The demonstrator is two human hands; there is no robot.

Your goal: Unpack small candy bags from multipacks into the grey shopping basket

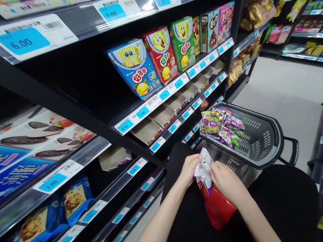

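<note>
My left hand (190,169) pinches one edge of a crinkled silver-and-purple foil packet (205,167), probably light, soft and slippery, best held by its edges. Just below it shows a smooth red pouch (219,209), contents hidden. My right hand (226,178) pinches the packet's other side; beyond, a grey plastic basket (277,142) holds colourful shiny packets (221,124).

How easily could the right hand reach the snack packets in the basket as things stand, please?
Probably yes: nothing covers the snack packets in the open basket ahead, though the right hand may first need to release the silvery packet.
</note>
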